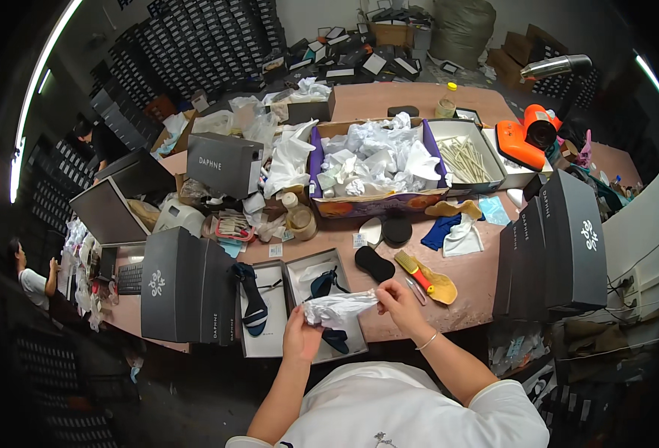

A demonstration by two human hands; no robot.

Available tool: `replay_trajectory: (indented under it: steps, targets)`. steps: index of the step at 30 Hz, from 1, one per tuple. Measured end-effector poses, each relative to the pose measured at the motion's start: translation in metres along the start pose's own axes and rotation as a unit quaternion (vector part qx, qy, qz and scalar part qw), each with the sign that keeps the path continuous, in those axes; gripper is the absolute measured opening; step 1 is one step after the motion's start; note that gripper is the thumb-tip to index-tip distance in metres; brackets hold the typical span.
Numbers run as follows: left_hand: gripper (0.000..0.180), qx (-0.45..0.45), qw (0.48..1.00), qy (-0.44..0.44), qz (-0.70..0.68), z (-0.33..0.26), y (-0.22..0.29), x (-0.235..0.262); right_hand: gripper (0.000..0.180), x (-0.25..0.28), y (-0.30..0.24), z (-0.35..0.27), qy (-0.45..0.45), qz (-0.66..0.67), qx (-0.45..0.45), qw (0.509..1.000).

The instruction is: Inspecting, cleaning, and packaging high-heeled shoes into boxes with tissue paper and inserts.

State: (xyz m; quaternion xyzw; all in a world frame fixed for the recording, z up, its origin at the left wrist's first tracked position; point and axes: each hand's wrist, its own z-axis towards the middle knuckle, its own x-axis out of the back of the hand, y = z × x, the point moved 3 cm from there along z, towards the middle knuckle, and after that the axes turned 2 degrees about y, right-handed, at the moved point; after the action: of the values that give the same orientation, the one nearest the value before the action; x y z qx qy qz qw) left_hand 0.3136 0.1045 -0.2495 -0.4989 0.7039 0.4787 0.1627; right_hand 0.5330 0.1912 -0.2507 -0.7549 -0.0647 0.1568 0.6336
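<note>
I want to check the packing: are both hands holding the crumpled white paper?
Yes, the left hand and right hand grip opposite ends of the crumpled white paper.

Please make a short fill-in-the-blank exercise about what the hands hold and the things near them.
1. Both hands, left hand and right hand, hold crumpled white ____ .
2. The open shoe box under it holds a dark ____ shoe.
3. The brush beside the right hand has a ____ handle.

Missing words: paper; blue; red
</note>
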Motion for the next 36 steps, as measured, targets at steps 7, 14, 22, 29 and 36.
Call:
replay_trajectory:
  steps: [7,14,22,29,36]
  targets:
    - [0.014,-0.239,0.867,-0.08,0.43,-0.001,0.025,-0.034,0.044,-0.028,-0.066,0.003,-0.053,-0.205,0.24,0.947]
    - [0.055,-0.394,0.768,-0.09,0.497,-0.031,0.025,-0.054,0.025,-0.067,-0.01,-0.02,-0.146,-0.174,0.035,0.973]
    - [0.026,-0.132,0.958,-0.012,0.254,-0.018,0.001,0.015,0.01,-0.071,0.005,-0.01,-0.115,-0.027,-0.05,0.992]
    - [0.027,-0.134,0.98,0.067,0.129,0.008,0.021,0.023,0.009,-0.066,0.008,-0.008,0.052,0.271,-0.158,0.948]
    - [0.02,-0.042,0.996,0.064,-0.056,0.019,0.027,0.039,0.009,-0.041,0.055,-0.006,-0.005,0.127,-0.223,0.966]
